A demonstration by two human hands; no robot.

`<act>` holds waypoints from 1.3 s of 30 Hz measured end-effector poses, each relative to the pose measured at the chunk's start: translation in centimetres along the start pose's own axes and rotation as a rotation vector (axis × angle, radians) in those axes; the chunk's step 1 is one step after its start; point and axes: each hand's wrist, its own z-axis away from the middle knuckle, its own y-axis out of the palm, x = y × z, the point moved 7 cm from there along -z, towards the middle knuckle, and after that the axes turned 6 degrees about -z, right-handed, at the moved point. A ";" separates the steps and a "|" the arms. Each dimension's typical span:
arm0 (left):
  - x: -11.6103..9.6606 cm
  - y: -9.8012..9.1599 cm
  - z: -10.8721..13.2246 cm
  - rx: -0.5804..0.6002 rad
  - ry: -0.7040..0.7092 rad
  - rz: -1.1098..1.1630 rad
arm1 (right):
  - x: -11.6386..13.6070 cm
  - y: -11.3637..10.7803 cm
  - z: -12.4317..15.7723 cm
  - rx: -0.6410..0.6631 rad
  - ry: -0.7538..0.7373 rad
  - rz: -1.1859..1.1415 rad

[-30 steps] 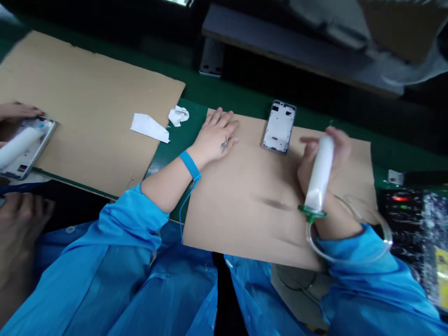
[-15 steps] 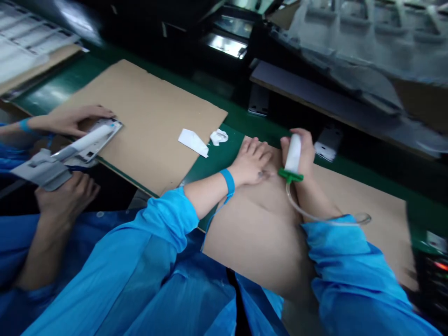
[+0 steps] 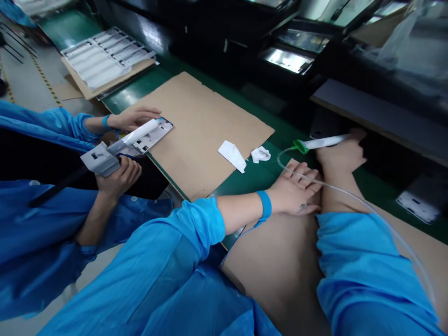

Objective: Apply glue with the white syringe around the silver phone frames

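Note:
My left hand (image 3: 296, 190) lies with fingers spread on a brown cardboard sheet (image 3: 269, 254), a blue band round its wrist. Beyond it my right hand (image 3: 343, 154) is closed around a white dispensing syringe (image 3: 325, 141) and reaches toward the dark space below a shelf. The syringe points sideways, its green adapter cap (image 3: 300, 146) toward the left. From the cap a clear air tube (image 3: 336, 188) loops over my left fingers and runs down along my right sleeve. The fingertips of my right hand are in shadow and blurred.
At left, a co-worker's hands hold a dispensing gun (image 3: 101, 158) over a silver phone-like panel (image 3: 152, 137). A paper piece (image 3: 232, 156) and crumpled tissue (image 3: 261, 154) lie between the cardboard sheets. The grey shelf (image 3: 381, 121) overhangs the right side; another panel (image 3: 418, 203) lies beneath it.
My view has swung left. My right hand has moved away toward the shelf, and the syringe has turned from upright to sideways. My left hand still lies on the cardboard.

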 end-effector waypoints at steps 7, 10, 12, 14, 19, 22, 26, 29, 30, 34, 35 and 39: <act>-1.4 -0.3 0.2 -0.146 0.002 -0.016 | -0.9 -0.3 0.0 0.002 -0.131 -0.068; -1.8 -0.1 0.3 -0.115 -0.004 -0.029 | -0.1 0.3 -0.2 0.007 -0.132 -0.098; -1.7 0.0 0.3 -0.104 -0.002 -0.043 | 0.1 0.6 -0.5 0.009 -0.107 -0.120; -1.5 0.0 0.4 -0.107 -0.002 -0.055 | 0.1 0.5 -0.5 0.005 -0.098 -0.144; -1.5 -0.9 1.3 -0.097 0.018 -0.061 | -1.3 -1.7 1.0 0.041 -0.100 -0.205; -1.5 -1.6 1.9 -0.083 0.018 -0.068 | -3.1 -4.0 2.5 0.101 -0.119 -0.225; -1.3 -2.5 2.4 -0.077 0.028 -0.064 | -7.5 -8.0 4.7 0.096 -0.122 -0.262; -1.1 -3.5 2.4 -0.087 0.030 -0.036 | -11.5 -10.3 7.0 0.069 -0.122 -0.315; -0.9 -3.9 2.3 -0.097 0.033 -0.022 | -12.7 -10.7 8.0 0.080 -0.139 -0.339; 0.6 -5.0 1.1 -0.156 0.023 0.063 | -15.9 -11.3 11.7 0.163 -0.328 -0.424; 1.1 -5.0 0.8 -0.173 0.000 0.087 | -16.6 -11.3 12.5 0.183 -0.374 -0.430; 2.5 -4.7 0.4 -0.210 -0.054 0.181 | -18.5 -11.7 14.7 0.287 -0.532 -0.444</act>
